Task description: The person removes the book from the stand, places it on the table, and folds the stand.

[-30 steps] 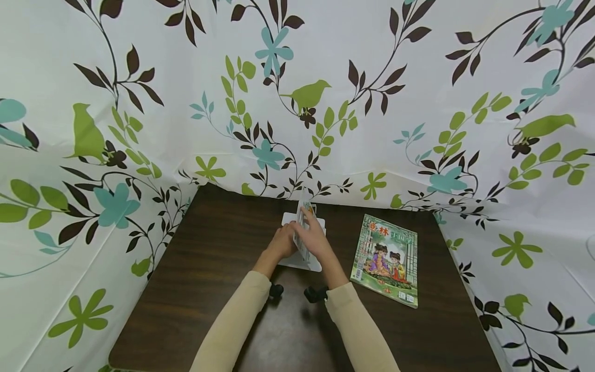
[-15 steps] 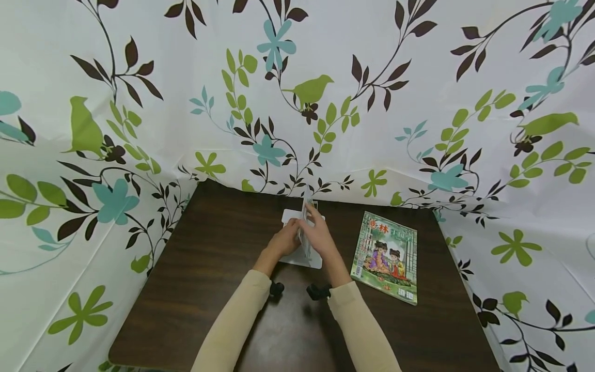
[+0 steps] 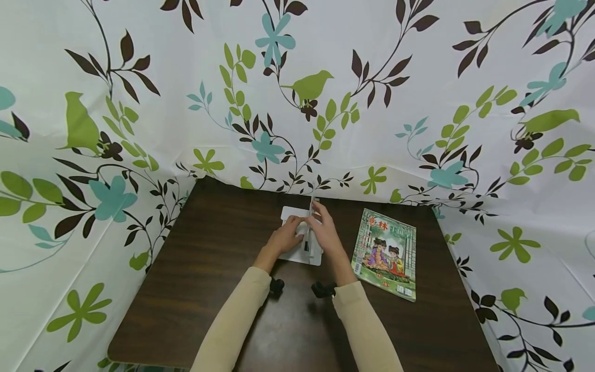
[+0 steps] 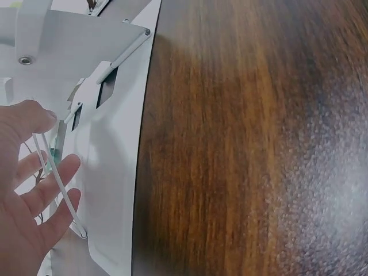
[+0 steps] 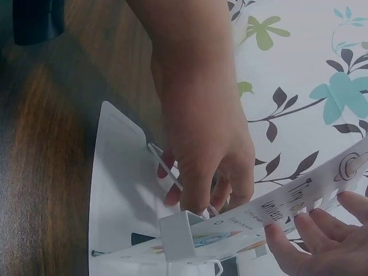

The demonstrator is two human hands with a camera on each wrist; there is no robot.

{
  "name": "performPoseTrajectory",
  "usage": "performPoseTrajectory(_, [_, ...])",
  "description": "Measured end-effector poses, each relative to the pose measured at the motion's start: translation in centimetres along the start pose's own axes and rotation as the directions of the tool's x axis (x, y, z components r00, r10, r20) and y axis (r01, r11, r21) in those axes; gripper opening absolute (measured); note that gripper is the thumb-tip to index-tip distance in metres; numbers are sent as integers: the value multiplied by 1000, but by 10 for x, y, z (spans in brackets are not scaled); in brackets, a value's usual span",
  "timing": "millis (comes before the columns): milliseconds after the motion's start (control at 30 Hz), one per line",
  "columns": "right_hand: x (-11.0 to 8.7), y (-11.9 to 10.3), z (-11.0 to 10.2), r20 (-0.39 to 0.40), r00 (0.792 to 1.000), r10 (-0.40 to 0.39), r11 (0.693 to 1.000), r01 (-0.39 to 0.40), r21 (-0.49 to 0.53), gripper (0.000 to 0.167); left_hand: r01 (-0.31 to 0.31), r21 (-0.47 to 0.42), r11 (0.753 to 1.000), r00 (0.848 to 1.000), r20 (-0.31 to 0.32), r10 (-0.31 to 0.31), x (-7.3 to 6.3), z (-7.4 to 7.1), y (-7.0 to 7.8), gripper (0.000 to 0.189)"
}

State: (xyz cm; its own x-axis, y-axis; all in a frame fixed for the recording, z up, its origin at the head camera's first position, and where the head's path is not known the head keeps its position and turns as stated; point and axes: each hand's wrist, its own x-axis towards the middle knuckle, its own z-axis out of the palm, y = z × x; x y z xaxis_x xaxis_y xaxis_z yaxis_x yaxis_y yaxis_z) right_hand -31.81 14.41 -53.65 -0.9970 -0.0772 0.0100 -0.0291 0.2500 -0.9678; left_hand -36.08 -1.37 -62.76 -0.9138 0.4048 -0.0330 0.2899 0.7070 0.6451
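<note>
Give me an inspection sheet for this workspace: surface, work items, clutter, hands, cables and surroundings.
Surface: dark wood-grain table.
Work items: white base on the table; printed panel raised on edge above it; thin white wire bar.
Clutter: illustrated magazine, cover up, right of the base.
Hands: left hand at the wire bar, grip unclear; right hand touching the panel, grip unclear.
Cables: nothing seen.
Surroundings: sheeting printed with birds, leaves and flowers.
</note>
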Motion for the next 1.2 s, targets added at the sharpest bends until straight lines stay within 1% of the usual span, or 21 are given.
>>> performPoseTrajectory(100, [0, 1, -3, -3, 1000, 1, 1000, -1, 24, 63, 13, 8, 1000, 1000, -4, -13, 0, 0, 2, 57])
performPoseTrajectory(200, [0, 2, -5, -2, 1000, 4, 999, -4, 42, 63, 8, 12, 1000, 1000, -19, -8, 0, -2, 3, 57])
performPoseTrajectory(333, [-1, 3, -7, -6, 1000, 15, 999, -15, 44, 65, -27, 53, 998, 999, -46, 29, 0, -3, 3, 56])
performPoseTrajectory(467, [-2, 3, -8, -9, 1000, 18, 999, -18, 40, 65, -36, 100, 994, 997, -67, 43, 1, -2, 2, 56])
performPoseTrajectory(567, [-3, 3, -9, -3, 1000, 16, 999, -15, 49, 65, -56, 126, 990, 995, -76, 66, 0, -1, 3, 61])
performPoseTrajectory(700, [-2, 4, -9, 2, 1000, 12, 998, -12, 67, 64, -93, 172, 981, 992, -67, 105, -1, 2, 6, 65])
performPoseTrajectory(767, [-1, 5, -10, 1, 1000, 10, 998, -10, 68, 64, -94, 187, 978, 993, -56, 106, -2, 5, 7, 64])
performPoseTrajectory(867, [-1, 6, -10, -3, 1000, 10, 998, -10, 64, 64, -78, 212, 974, 995, -43, 89, -2, 10, 7, 63])
performPoseTrajectory(1033, [-2, 6, -11, -13, 1000, 19, 998, -18, 62, 63, -58, 201, 978, 997, -31, 66, -2, 17, 5, 63])
performPoseTrajectory(1100, [-1, 6, -12, -14, 1000, 21, 998, -20, 61, 63, -49, 186, 981, 998, -21, 54, 0, 20, 3, 64])
performPoseTrajectory(1200, [-1, 7, -12, -8, 1000, 19, 998, -19, 63, 63, -31, 187, 982, 999, -7, 33, 4, 24, 1, 64])
